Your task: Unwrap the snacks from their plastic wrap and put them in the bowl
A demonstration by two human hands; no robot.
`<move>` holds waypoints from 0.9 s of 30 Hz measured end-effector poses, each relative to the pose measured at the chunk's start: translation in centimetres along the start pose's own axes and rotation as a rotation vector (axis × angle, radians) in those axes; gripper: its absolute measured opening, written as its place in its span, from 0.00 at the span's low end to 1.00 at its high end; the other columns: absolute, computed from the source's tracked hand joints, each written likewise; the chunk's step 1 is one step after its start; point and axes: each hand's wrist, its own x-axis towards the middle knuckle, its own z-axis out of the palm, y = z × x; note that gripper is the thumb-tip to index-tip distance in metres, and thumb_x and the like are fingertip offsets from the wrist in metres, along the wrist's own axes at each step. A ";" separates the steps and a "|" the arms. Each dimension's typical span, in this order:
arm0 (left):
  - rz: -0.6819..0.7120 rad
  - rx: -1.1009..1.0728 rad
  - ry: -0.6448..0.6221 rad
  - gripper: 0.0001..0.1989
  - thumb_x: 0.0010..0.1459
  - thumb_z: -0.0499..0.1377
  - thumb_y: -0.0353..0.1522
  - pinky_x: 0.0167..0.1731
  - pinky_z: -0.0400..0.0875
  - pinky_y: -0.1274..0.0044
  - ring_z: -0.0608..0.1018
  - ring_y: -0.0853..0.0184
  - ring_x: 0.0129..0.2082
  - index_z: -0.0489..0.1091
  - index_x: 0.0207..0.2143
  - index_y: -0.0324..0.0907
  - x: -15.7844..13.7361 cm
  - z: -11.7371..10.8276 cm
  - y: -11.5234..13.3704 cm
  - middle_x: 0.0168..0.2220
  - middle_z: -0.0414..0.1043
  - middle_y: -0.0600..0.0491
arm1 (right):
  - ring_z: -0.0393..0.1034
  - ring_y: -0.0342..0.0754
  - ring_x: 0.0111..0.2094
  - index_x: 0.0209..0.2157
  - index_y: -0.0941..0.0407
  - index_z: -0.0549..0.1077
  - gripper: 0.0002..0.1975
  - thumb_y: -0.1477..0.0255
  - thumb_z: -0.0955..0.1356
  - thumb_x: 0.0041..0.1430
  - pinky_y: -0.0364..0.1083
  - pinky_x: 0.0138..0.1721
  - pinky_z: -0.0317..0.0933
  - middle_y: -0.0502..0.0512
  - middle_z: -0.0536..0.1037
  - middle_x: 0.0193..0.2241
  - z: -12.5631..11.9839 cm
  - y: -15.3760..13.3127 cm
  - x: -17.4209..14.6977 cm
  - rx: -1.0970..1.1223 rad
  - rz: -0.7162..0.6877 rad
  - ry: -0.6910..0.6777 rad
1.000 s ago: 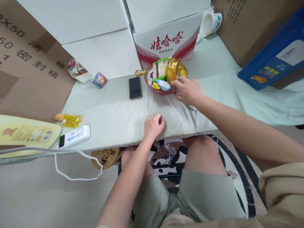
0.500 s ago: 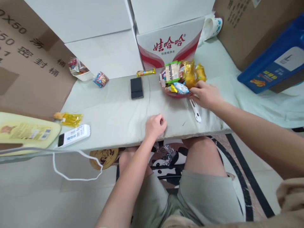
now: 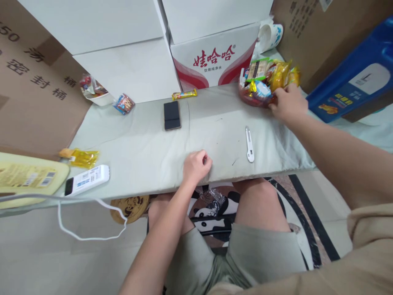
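Note:
My right hand [image 3: 290, 103] grips the near right edge of a reddish bowl [image 3: 252, 100], its fingers closed at the rim. Wrapped snacks fill the bowl: a green-edged pack [image 3: 258, 69], a blue-and-white packet [image 3: 263, 89] and yellow packets [image 3: 280, 77]. At the front of the cloth-covered table [image 3: 147, 155], my left hand [image 3: 197, 166] rests in a loose fist with nothing visible in it. A white utility knife [image 3: 249, 145] lies between the two hands, touched by neither.
A black phone [image 3: 172, 115] and a yellow snack bar [image 3: 184, 94] lie near the white cartons [image 3: 211, 61]. Leftward are a blue snack packet [image 3: 124, 104], a yellow wrapper [image 3: 84, 158], a white device [image 3: 87, 180] and a pale yellow bottle [image 3: 33, 174]. A blue jug [image 3: 353, 88] stands right.
My right hand has moved the bowl of snacks right and back, towards the brown box. The utility knife now lies fully in view. My left hand stays in its fist.

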 end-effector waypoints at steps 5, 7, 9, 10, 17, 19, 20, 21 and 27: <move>0.013 0.002 0.009 0.08 0.57 0.55 0.30 0.33 0.59 0.72 0.70 0.64 0.29 0.61 0.25 0.45 0.1 0.0 -0.2 0.24 0.67 0.54 | 0.65 0.64 0.52 0.55 0.54 0.69 0.18 0.64 0.60 0.68 0.58 0.47 0.62 0.69 0.70 0.53 0.2 -2.3 -0.9 -0.096 0.029 -0.019; 0.017 0.005 0.007 0.08 0.57 0.55 0.29 0.33 0.59 0.72 0.70 0.64 0.28 0.61 0.24 0.45 0.1 -0.1 -0.2 0.24 0.67 0.54 | 0.70 0.65 0.49 0.61 0.52 0.66 0.24 0.62 0.62 0.66 0.58 0.46 0.65 0.67 0.73 0.51 0.6 -2.9 -1.3 -0.133 0.050 -0.201; 0.018 0.007 0.006 0.09 0.57 0.55 0.29 0.33 0.60 0.72 0.70 0.64 0.29 0.61 0.24 0.45 0.1 -0.2 -0.1 0.24 0.67 0.55 | 0.72 0.66 0.50 0.67 0.48 0.60 0.29 0.59 0.63 0.66 0.60 0.47 0.66 0.67 0.74 0.52 1.1 -3.1 -1.1 -0.141 0.084 -0.286; 0.015 0.007 0.006 0.09 0.57 0.55 0.29 0.33 0.60 0.72 0.70 0.64 0.29 0.61 0.24 0.45 0.2 -0.2 -0.1 0.24 0.67 0.55 | 0.71 0.67 0.52 0.68 0.47 0.58 0.31 0.59 0.62 0.66 0.61 0.48 0.65 0.68 0.74 0.54 1.3 -3.2 -0.9 -0.141 0.103 -0.285; 0.018 -0.006 -0.004 0.09 0.57 0.55 0.29 0.34 0.61 0.71 0.69 0.64 0.29 0.59 0.24 0.45 0.1 -0.2 -0.1 0.23 0.66 0.55 | 0.71 0.69 0.53 0.69 0.49 0.57 0.31 0.58 0.61 0.66 0.62 0.49 0.64 0.71 0.73 0.54 2.2 -2.2 1.8 -0.149 0.190 -0.260; 0.033 -0.015 0.004 0.09 0.57 0.54 0.29 0.34 0.61 0.71 0.69 0.64 0.29 0.58 0.24 0.45 0.0 -0.1 -0.3 0.23 0.66 0.55 | 0.70 0.70 0.54 0.69 0.50 0.57 0.32 0.58 0.61 0.66 0.63 0.50 0.64 0.73 0.72 0.55 2.3 -1.6 2.6 -0.175 0.210 -0.256; 0.042 -0.016 0.009 0.09 0.57 0.54 0.29 0.34 0.61 0.71 0.69 0.64 0.28 0.58 0.24 0.45 0.0 -0.1 -0.4 0.23 0.66 0.55 | 0.69 0.71 0.55 0.69 0.50 0.57 0.32 0.57 0.61 0.66 0.63 0.50 0.63 0.73 0.71 0.55 2.3 -1.3 2.9 -0.186 0.217 -0.252; 0.052 -0.015 0.013 0.09 0.57 0.54 0.29 0.34 0.61 0.71 0.68 0.65 0.28 0.58 0.24 0.45 0.0 0.0 -0.4 0.23 0.65 0.55 | 0.69 0.71 0.55 0.69 0.50 0.57 0.32 0.57 0.62 0.66 0.63 0.51 0.63 0.74 0.70 0.56 2.3 -0.9 3.4 -0.192 0.220 -0.248; 0.095 0.007 0.028 0.10 0.58 0.53 0.29 0.33 0.60 0.71 0.67 0.65 0.27 0.57 0.24 0.45 -0.1 -0.1 -0.7 0.22 0.64 0.55 | 0.68 0.72 0.56 0.68 0.49 0.59 0.31 0.56 0.62 0.67 0.66 0.53 0.62 0.73 0.70 0.57 3.1 1.1 7.0 -0.163 0.190 -0.244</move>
